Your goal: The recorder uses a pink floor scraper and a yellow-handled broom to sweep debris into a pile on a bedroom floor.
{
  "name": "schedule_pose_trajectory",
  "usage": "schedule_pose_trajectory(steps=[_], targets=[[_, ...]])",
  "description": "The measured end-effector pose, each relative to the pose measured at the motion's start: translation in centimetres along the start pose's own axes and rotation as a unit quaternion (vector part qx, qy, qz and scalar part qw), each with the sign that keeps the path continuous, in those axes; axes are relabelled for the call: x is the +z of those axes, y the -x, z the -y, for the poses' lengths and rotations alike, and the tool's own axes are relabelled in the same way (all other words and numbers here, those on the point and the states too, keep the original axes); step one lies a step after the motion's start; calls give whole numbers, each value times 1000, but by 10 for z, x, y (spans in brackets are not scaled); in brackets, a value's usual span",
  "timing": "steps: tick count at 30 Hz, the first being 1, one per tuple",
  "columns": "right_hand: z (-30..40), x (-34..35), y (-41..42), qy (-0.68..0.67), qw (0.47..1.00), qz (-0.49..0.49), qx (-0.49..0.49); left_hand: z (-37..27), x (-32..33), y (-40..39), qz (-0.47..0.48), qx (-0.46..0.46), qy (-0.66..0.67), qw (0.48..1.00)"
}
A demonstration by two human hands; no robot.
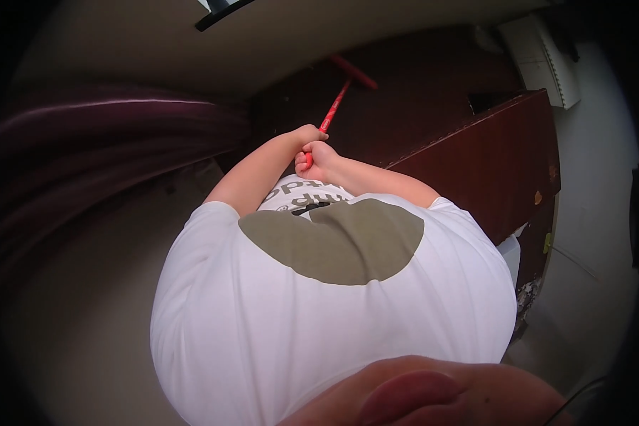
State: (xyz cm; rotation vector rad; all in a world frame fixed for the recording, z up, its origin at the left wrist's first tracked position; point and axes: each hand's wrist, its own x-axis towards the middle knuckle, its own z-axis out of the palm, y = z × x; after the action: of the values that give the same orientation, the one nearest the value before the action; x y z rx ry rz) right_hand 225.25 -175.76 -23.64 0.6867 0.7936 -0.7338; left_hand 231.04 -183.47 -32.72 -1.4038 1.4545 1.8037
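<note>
A long red handle (pixel 335 108) with a wide red crosspiece at its far end, like a squeegee or sweeping tool (pixel 358 74), reaches away from me over a dark reddish-brown wooden surface (pixel 415 101). Closed around the handle is my left hand (pixel 311 136), the farther of the two. My right hand (pixel 319 158) grips the near end of the same handle, close to my belly, with red showing between its fingers. Both hands are close together. Whether the crosspiece touches the surface cannot be told.
A dark purple curtain (pixel 112 125) hangs at the left. On the right stands a reddish-brown wooden panel (pixel 484 160) with chipped patches. Beyond it, a white ridged object (pixel 546 61) is by the pale wall (pixel 591 149). A black-edged object (pixel 223 15) shows at the top.
</note>
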Motion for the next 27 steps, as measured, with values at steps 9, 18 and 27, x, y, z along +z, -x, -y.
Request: schedule_pose_trajectory(steps=[9,18,27], targets=[[-3,0,-33,52,997,-55,33,30,-9,-10,39,83,98,991],[-58,-15,-58,132,988,-83,5,117,6,2,70,144,205,966],[-182,-27,-65,195,973,-123,-18,227,31,80,123,165,232,951]])
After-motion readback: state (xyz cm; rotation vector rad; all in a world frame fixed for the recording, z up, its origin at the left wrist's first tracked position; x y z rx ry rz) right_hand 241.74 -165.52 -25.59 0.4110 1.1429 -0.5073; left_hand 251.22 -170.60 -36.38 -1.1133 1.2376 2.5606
